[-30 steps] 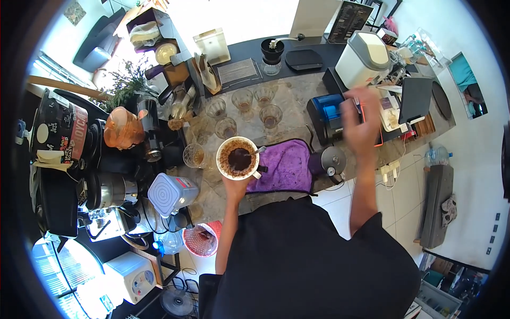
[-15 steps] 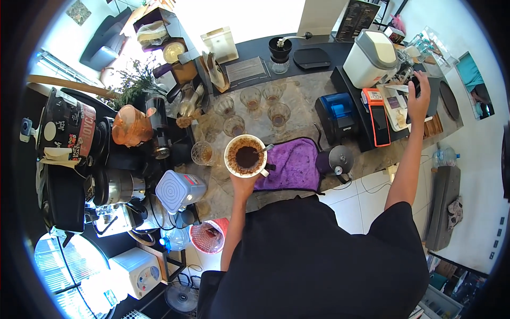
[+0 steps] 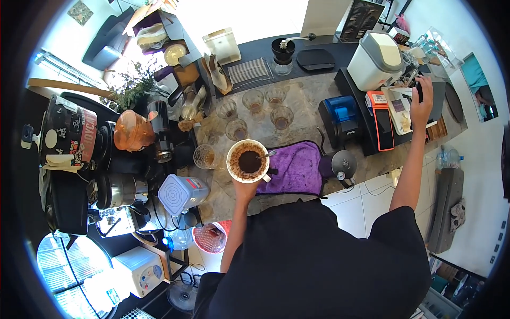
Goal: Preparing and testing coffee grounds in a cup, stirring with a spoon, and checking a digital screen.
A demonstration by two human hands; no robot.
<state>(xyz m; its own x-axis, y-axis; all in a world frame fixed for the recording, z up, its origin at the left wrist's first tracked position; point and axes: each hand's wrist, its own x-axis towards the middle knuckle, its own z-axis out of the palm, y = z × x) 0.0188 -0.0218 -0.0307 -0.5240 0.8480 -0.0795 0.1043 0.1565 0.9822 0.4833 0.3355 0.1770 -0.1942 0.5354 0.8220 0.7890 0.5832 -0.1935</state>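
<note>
My left hand (image 3: 245,189) grips a white cup (image 3: 265,177) near the counter's front edge. Coffee grounds coat the cup's inner wall, dark coffee lies at the bottom, and a metal spoon (image 3: 270,153) leans over the right rim. Far off to the right, my right hand (image 3: 422,106) reaches over the cluttered end of the counter, its fingers curled about a small dark object that I cannot make out. Beyond the cup several small glasses (image 3: 236,129) with a little brown liquid stand grouped, and another glass (image 3: 205,157) is at its left.
A purple cloth (image 3: 295,169) lies right of the cup, beside a moka pot (image 3: 340,165). An orange card terminal (image 3: 382,127), a blue-black printer (image 3: 341,118) and a white bin-shaped container (image 3: 372,64) stand at right. Left are a lidded square container (image 3: 183,194) and coffee machines.
The fingers of my right hand have curled in around the small dark object. My left hand keeps the cup in nearly the same place; the whole view has shifted slightly.
</note>
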